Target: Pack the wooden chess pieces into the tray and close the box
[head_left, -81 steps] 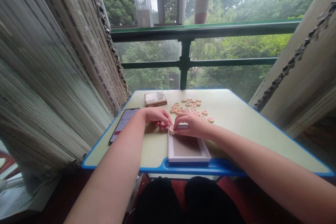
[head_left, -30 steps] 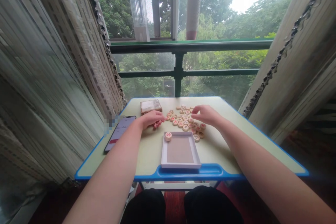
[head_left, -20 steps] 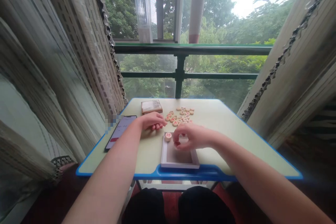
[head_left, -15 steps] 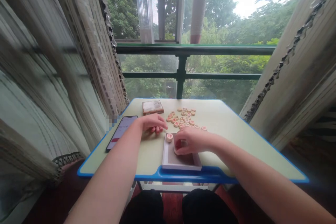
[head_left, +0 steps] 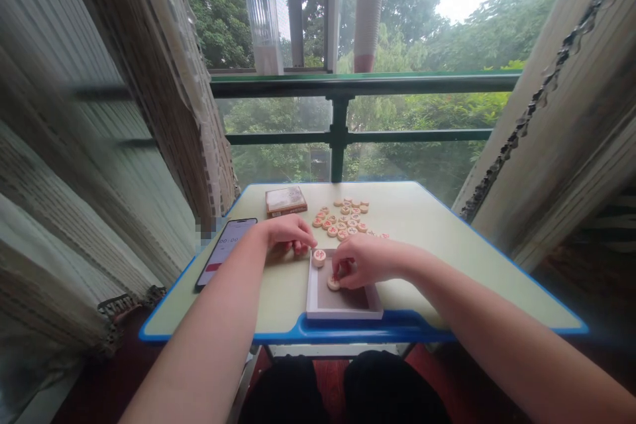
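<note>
Pale curtains flanked a window where a dark green railing crossed a view of trees, and below it stood a pale, blue-edged table. On this lay a shallow white tray, with one round piece, marked in red, in its far left corner. The right hand reached into the tray, pinching a second disc low over its floor; whether the disc touched down could not be told. The left hand stood by the same corner, fingers loosely bent, its grip unclear. Loose pieces spread beyond the tray. A phone lay left of the left hand, and a flat box behind it.
</note>
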The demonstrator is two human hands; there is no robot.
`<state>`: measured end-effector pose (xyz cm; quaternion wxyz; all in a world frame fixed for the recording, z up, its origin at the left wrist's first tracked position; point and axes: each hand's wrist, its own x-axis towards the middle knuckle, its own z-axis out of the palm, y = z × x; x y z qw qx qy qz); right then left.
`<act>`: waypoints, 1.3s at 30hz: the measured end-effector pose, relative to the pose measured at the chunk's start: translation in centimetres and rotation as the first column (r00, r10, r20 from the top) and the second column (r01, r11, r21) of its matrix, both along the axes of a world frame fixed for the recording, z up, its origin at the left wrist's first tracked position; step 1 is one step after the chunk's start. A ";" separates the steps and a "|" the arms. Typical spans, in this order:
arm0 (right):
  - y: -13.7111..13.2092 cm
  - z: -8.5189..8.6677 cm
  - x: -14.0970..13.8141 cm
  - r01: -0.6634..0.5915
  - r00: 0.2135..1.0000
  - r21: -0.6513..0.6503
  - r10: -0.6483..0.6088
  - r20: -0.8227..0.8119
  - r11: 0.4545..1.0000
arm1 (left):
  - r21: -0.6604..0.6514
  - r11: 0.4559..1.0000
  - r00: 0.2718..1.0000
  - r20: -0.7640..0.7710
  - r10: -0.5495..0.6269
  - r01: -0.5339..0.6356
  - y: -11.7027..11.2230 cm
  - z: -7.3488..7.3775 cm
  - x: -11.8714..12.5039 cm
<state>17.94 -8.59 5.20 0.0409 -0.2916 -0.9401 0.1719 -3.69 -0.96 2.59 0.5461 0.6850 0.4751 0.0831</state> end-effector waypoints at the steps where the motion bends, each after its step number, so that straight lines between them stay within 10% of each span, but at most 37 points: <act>1: 0.0 -0.1 -0.1 -0.004 1.000 0.011 0.005 -0.013 1.000 | -0.002 1.000 1.000 0.008 0.000 0.000 0.0 0.0 0.0; 39: 0.3 -1.7 -1.6 0.084 0.995 0.223 -0.069 -0.075 0.971 | 0.033 0.997 0.998 -0.014 -0.068 0.069 0.3 0.0 -0.1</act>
